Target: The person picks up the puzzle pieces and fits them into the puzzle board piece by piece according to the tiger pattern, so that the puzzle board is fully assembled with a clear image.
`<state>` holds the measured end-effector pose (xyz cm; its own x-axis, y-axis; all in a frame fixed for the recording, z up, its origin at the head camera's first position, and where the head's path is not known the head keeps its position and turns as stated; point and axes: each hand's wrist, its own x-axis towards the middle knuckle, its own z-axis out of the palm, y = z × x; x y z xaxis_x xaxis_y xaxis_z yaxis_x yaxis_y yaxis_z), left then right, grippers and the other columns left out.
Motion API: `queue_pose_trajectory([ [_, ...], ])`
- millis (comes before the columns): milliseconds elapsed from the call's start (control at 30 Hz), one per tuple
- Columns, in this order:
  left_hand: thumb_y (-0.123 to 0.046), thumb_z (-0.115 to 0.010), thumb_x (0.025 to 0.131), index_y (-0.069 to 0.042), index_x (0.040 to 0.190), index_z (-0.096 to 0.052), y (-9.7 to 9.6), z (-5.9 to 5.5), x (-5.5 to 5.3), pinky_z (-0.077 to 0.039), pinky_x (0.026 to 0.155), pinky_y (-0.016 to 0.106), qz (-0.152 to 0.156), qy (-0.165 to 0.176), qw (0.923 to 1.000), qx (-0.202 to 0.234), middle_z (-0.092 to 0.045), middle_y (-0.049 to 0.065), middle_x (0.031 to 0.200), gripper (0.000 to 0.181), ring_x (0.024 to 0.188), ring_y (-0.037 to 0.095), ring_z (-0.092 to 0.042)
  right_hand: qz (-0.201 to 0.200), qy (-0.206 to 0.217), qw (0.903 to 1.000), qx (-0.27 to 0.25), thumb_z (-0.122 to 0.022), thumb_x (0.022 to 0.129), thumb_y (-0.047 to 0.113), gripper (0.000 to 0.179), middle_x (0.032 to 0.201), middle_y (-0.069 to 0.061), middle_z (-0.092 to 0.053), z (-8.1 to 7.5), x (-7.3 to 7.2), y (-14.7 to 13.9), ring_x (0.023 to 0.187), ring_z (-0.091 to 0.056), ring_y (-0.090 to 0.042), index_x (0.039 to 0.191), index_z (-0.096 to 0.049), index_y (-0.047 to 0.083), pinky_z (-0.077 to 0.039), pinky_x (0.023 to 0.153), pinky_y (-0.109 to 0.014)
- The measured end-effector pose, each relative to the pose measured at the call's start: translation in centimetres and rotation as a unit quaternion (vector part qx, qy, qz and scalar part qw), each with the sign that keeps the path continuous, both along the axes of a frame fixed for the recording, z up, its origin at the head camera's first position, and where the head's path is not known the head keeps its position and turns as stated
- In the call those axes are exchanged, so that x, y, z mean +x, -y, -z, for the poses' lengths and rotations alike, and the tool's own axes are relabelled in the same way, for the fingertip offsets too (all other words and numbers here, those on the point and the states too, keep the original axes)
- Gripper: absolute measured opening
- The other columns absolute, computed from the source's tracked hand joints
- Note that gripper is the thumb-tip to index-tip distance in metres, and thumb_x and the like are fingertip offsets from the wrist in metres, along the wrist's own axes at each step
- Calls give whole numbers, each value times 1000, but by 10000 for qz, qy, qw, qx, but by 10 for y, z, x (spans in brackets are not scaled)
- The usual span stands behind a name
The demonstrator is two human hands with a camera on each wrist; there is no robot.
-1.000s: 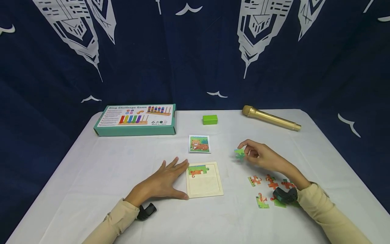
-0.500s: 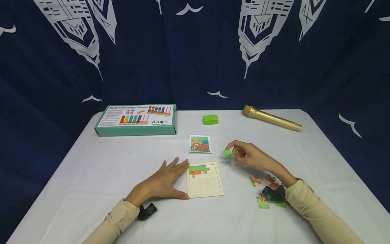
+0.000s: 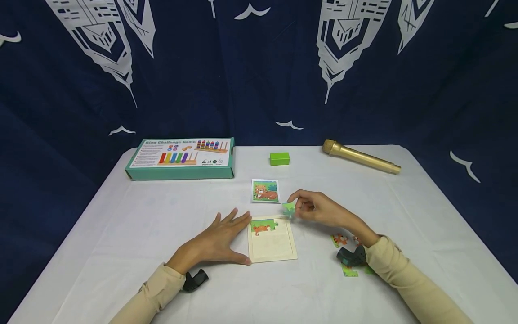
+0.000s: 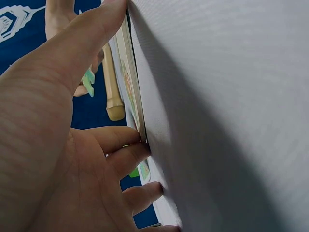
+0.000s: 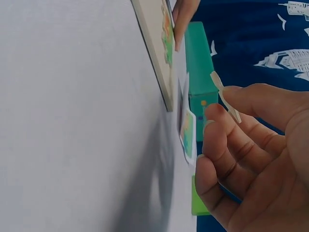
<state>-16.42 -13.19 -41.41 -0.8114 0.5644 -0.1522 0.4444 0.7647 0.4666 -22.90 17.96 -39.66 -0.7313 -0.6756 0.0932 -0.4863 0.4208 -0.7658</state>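
A person's right hand (image 3: 319, 208) pinches a small green puzzle piece (image 3: 288, 209) between thumb and fingers. The piece sticks out to the left of the grip; the right wrist view shows it nearly edge-on, the thumb against it, raised off the table. From the head view it appears at the far right corner of a pale, square puzzle board (image 3: 279, 249).

The left hand (image 3: 220, 240) lies with fingers spread and straight, grasping nothing; its thumb and a fingertip touch the board's left edge. In the board's far left part sits a fitted section (image 3: 264, 226) of green and orange, showing a curling orange tail. Just beyond the board lies a picture card (image 3: 265, 191) of an orange tiger on green. More loose pieces (image 3: 339, 240) are scattered to the right, partly hidden under the right forearm.

A smooth white cloth covers the table (image 3: 162, 202). Along its far side, left to right, are a flat teal box (image 3: 180, 159) reading "Ring Challenge Game", a bright green block (image 3: 279, 159) and a gold microphone (image 3: 360, 156) lying on its side. Behind hangs a dark blue curtain (image 3: 243, 67) printed with white towers and birdlike shapes. Both forearms wear beige sleeves (image 3: 408, 274).
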Motion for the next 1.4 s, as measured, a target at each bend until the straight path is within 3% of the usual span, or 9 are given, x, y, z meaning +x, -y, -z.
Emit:
queue_pose_trajectory([
  [233, -58, -80, 66, -9, 150, -31, -1, 0, 0, -4, 113, 63, 15, -14, 10000, 11, -26, 1, 157, 109, 147, 30, -8, -79, 83, 9999, 116, -63, 90, 3, 25, 85, 0, -60, 6, 1, 8, 71, -52, -10, 114, -61, 9, -44, 66, -21],
  [467, -58, -80, 66, -8, 150, -31, -1, -1, -1, -4, 112, 64, 56, -36, 10000, 10, -26, 2, 157, 109, 147, 30, -8, -232, 304, 9990, 234, -72, 86, 12, 27, 84, 0, -60, 13, 1, 14, 67, -50, -9, 111, -63, 8, -42, 60, -20],
  [733, -58, -80, 66, -8, 150, -31, -1, -2, 0, -5, 112, 64, 46, -32, 10000, -9, -26, 1, 157, 109, 147, 30, -8, -194, 508, 9978, 384, -72, 85, 10, 26, 82, 2, -56, 13, 1, 17, 66, -48, -9, 109, -63, 8, -39, 58, -18],
  [1200, -58, -80, 66, -10, 151, -31, 0, -3, -1, -4, 113, 63, 16, -4, 10000, -4, -25, 0, 157, 109, 147, 29, -7, -350, 597, 9963, 509, -73, 84, 11, 26, 76, 4, -53, 12, 0, 17, 63, -45, -6, 109, -64, 6, -37, 56, -17],
  [1400, -58, -79, 67, -10, 151, -30, 0, -2, -1, -4, 113, 62, 27, 6, 10000, -41, -25, 0, 158, 108, 148, 28, -7, -397, 411, 9962, 660, -73, 84, 11, 25, 75, 5, -55, 14, -1, 18, 61, -45, -5, 107, -65, 8, -36, 55, -17],
])
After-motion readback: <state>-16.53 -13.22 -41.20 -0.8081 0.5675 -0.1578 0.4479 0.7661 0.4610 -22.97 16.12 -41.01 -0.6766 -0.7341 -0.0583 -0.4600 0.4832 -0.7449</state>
